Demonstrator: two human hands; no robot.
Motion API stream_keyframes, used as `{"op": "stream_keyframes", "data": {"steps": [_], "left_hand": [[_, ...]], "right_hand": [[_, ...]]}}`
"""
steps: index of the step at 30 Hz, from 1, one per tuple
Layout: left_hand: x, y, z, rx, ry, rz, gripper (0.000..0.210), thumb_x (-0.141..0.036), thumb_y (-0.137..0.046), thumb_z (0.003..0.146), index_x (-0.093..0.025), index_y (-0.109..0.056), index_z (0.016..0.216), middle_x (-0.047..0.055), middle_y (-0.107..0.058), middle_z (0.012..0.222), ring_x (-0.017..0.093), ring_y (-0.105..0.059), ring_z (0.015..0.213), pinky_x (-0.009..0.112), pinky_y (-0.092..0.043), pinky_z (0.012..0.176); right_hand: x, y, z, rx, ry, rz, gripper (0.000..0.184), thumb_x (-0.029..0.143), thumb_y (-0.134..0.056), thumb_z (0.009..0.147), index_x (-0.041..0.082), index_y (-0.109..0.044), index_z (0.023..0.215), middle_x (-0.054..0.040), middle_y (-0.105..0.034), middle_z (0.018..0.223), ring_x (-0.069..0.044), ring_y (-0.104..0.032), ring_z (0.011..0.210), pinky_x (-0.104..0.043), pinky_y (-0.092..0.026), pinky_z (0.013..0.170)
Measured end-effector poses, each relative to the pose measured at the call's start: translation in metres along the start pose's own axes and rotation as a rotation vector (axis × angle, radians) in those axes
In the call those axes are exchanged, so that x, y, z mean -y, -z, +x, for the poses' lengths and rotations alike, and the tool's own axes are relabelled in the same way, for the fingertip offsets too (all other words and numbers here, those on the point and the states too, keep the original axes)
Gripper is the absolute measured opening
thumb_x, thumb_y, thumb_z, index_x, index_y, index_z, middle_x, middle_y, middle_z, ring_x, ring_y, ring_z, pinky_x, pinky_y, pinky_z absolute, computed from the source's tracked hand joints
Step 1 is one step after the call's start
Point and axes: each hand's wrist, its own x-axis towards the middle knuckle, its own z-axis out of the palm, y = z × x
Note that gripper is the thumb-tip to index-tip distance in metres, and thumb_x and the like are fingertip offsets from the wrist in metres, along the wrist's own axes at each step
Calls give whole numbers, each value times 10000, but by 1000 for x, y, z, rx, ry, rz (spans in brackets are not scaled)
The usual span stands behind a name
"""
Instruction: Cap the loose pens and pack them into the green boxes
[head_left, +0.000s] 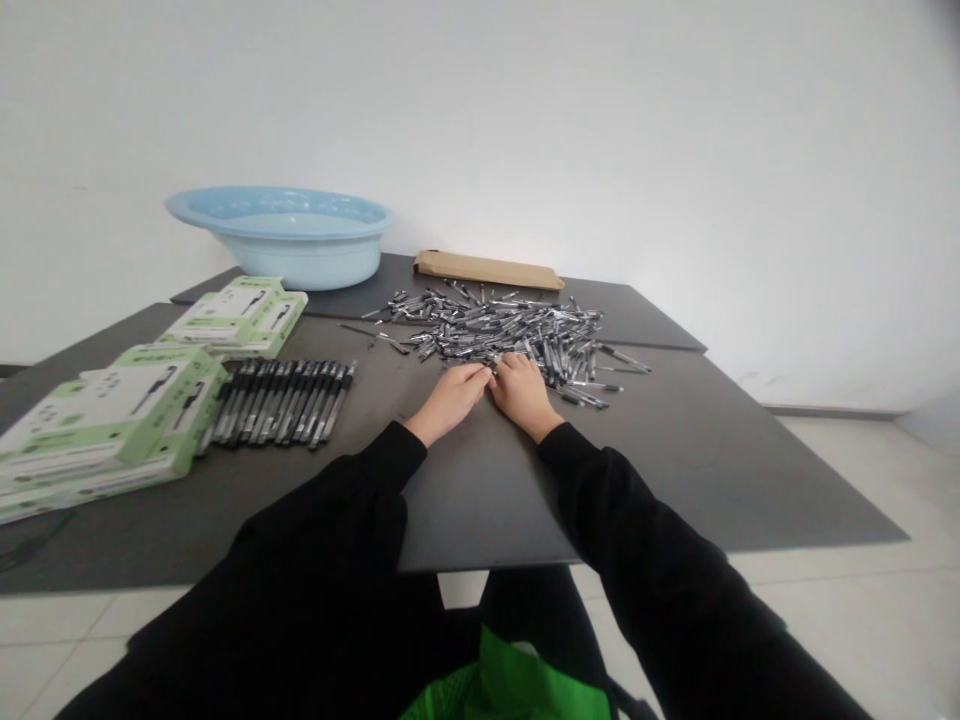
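Note:
My left hand [455,393] and my right hand [520,390] meet at the near edge of a heap of loose pens [517,325]. Fingers on both are bent and closed, with the fingertips touching. Between them shows a small dark end of what looks like a pen [493,373]; the rest of it is hidden by the fingers. The heaped pens are clear-barrelled with black parts and lie in all directions. Left of my hands, a neat row of black-gripped pens [281,403] lies side by side.
Flattened-looking green and white pen boxes [112,410] lie stacked at the left, with more boxes [236,312] behind. A light blue basin [300,255] stands at the back left. A brown cardboard piece [487,270] lies behind the heap on the dark table [675,450], near the wall.

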Motion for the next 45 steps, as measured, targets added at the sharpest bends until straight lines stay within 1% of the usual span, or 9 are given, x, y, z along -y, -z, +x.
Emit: {"op": "stream_keyframes", "data": {"steps": [4, 7, 13, 17, 21, 27, 38, 42, 45], "left_hand": [[3, 0, 1, 32, -7, 26, 310, -409, -437, 872, -187, -591, 719, -53, -423, 510, 114, -390, 476, 255, -315, 503], [4, 0, 1, 53, 4, 25, 320, -422, -433, 872, -186, -602, 738, -54, -416, 503, 113, -381, 459, 253, -304, 491], [4, -1, 0, 60, 17, 12, 325, -425, -436, 884, -187, -601, 736, -53, -426, 507, 112, -385, 447, 253, -304, 487], [5, -2, 0, 79, 1, 54, 323, -418, -435, 888, -194, -602, 727, -49, -434, 506, 118, -404, 460, 253, -303, 489], [6, -2, 1, 75, -12, 77, 316, -406, -441, 887, -193, -613, 729, -46, -444, 509, 122, -408, 467, 254, -301, 491], [4, -2, -1, 60, -21, 112, 304, -389, -452, 884, -195, -630, 731, -41, -451, 504, 133, -422, 490, 256, -315, 517], [-3, -2, -2, 44, -66, 167, 291, -370, -456, 880, -163, -617, 752, -47, -430, 561, 120, -408, 562, 249, -297, 566], [-7, -3, -1, -3, -83, 21, 260, -398, -546, 845, -157, -563, 748, -58, -411, 596, 95, -368, 560, 237, -264, 549], [-7, -6, -1, -24, 1, -122, 260, -417, -593, 828, -162, -551, 803, -79, -397, 569, 75, -332, 505, 226, -241, 517]], "right_hand": [[-19, 13, 0, -171, -102, 29, 262, 328, -496, 952, 186, -699, 1039, -124, -652, 1036, -284, -528, 1012, -377, -375, 864], [-62, 23, -4, -261, -247, 20, 283, 248, -497, 898, 174, -713, 1064, -136, -644, 1031, -296, -525, 1006, -394, -383, 863], [-167, 26, -41, -134, -600, -73, 381, 225, -508, 817, 181, -725, 1127, -151, -584, 1118, -311, -492, 1067, -423, -375, 908], [-202, 22, -62, -53, -735, -95, 415, 282, -556, 816, 229, -697, 1203, -147, -535, 1180, -316, -459, 1113, -471, -345, 955], [-209, 17, -64, 1, -785, -99, 378, 337, -551, 861, 274, -697, 1204, -144, -505, 1208, -322, -441, 1148, -504, -312, 975], [-213, 12, -63, -2, -794, -92, 266, 361, -541, 885, 295, -751, 1035, -115, -532, 1203, -328, -432, 1166, -510, -290, 965], [-214, 17, -67, 190, -747, -265, 349, 250, -438, 933, 152, -759, 1025, -196, -565, 1173, -353, -456, 1128, -506, -279, 927], [-206, 27, -63, -11, -656, -256, 363, 247, -410, 934, 128, -736, 1041, -196, -562, 1159, -355, -444, 1105, -495, -274, 901], [-178, 35, -52, -209, -522, -188, 333, 277, -424, 934, 138, -718, 1003, -185, -567, 1156, -351, -439, 1078, -478, -265, 884]]}}
